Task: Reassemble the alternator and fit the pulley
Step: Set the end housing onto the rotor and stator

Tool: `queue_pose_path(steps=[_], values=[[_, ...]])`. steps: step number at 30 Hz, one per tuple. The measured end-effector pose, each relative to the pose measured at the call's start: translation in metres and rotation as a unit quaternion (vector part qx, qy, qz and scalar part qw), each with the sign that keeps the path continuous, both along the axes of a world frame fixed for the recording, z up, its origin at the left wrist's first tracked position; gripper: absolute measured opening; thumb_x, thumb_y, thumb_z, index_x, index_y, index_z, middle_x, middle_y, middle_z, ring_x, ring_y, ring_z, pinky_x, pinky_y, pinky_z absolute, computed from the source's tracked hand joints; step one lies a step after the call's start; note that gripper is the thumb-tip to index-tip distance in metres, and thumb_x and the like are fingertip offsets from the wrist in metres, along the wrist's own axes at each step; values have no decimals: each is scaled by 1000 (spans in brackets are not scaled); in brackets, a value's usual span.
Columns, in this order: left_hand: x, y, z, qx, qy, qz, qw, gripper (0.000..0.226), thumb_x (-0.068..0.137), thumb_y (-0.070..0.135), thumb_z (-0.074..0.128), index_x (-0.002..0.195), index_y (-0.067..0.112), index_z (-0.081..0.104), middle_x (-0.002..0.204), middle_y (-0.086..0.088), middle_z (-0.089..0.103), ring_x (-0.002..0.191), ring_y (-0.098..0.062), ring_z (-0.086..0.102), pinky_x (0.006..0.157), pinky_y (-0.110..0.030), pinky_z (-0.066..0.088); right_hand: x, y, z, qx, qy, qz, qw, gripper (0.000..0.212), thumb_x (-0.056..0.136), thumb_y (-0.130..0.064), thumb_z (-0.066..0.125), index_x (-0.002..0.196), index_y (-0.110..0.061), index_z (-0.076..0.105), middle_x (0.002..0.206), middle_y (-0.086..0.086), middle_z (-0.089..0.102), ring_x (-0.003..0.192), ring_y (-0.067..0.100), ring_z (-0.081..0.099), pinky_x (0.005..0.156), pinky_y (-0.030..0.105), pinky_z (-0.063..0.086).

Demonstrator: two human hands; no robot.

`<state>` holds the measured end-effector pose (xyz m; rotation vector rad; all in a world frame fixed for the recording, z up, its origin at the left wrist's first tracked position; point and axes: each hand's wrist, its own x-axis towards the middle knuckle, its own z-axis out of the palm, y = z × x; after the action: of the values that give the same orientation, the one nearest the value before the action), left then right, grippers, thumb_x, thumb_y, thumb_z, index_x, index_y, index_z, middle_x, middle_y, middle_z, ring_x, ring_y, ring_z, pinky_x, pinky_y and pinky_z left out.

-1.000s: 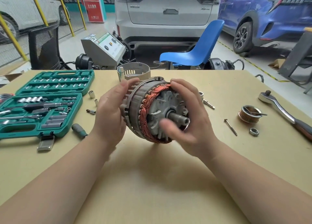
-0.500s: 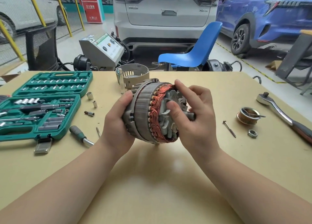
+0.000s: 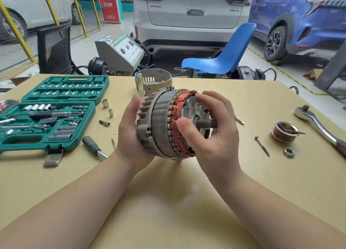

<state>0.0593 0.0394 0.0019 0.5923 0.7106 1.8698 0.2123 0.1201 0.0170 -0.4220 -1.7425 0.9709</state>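
Green plastic, the open socket case [image 3: 46, 117] lies at the left of the tan table [image 3: 168, 202], with loose sockets [image 3: 105, 103] and a green-handled driver [image 3: 92, 146] just right of it. At the middle, the left hand [image 3: 131, 134] cups the finned grey housing of the alternator [image 3: 168, 125] from the left, fingers curled round its back. The alternator is held above the table, shaft [image 3: 207, 122] pointing right, copper windings [image 3: 177, 121] exposed. The right hand [image 3: 215, 132] grips the winding end, thumb on the copper, fingers wrapped over the top rim. Behind, at the far edge, stands the other housing half [image 3: 155, 82]. Farther right lie a long bolt [image 3: 262, 146], the grooved pulley [image 3: 283, 131], a nut [image 3: 288, 152] near it, and a chrome ratchet [image 3: 318, 123] at the right edge.
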Motion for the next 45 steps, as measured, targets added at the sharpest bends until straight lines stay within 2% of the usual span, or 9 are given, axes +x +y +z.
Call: queue_pose_path(steps=[5,10,16,21,27,31,34,40,45], values=[[0,3,-2,-4,-1,38,999,64,95,60,59,135,11,72,130,-15,74,122,-33,70,99,-43,59,-11,-8,2,-76,54,5,996,47,80,-47,82,121,-26,71,136,-9,62,132,13,58,107,28,50],[9,4,-1,9,-9,102,995,68,100,53,57,146,3,61,139,-23,66,130,-41,63,115,-55,49,-17,-9,10,-168,76,14,983,35,80,-43,86,110,-26,77,124,-14,71,111,4,69,87,14,54],[27,3,1,34,62,174,982,49,108,43,49,137,7,65,129,-18,73,122,-36,70,100,-51,59,-11,-3,16,-245,55,-10,968,33,80,-56,78,99,-29,79,100,1,75,93,25,73,79,45,65],[35,5,-3,30,137,229,963,52,103,44,55,143,10,56,139,-21,65,132,-41,62,111,-59,50,-6,-1,17,-273,85,15,958,28,83,-49,76,96,-24,81,93,-6,77,88,14,73,81,41,62],[35,7,0,29,109,213,971,50,102,45,58,137,10,61,124,-13,73,116,-31,71,93,-42,59,-7,-1,8,-239,105,9,965,28,87,-47,72,98,-22,79,95,-1,76,87,18,72,79,41,60],[31,5,4,12,74,196,978,42,105,46,55,122,15,77,115,-11,79,107,-29,77,87,-40,62,-8,5,2,-128,96,20,987,19,92,-35,70,103,-22,78,113,12,71,111,29,69,95,52,56],[28,3,4,16,69,184,980,45,110,45,46,109,21,84,109,-6,82,102,-25,79,82,-36,63,-12,11,0,-67,91,41,993,16,93,-26,67,104,-20,76,116,11,68,117,29,65,96,47,54],[36,6,6,10,104,229,968,58,103,51,58,139,5,61,125,-20,73,116,-36,73,90,-42,61,-14,19,3,-165,85,62,981,26,89,-33,68,106,-14,77,107,14,73,95,29,69,86,49,57],[35,6,-2,-33,226,182,956,51,111,64,37,151,39,56,143,0,70,132,-26,67,106,-61,54,-3,33,3,-283,115,112,946,19,89,-24,66,103,-16,76,94,9,73,83,25,70,67,35,58]])
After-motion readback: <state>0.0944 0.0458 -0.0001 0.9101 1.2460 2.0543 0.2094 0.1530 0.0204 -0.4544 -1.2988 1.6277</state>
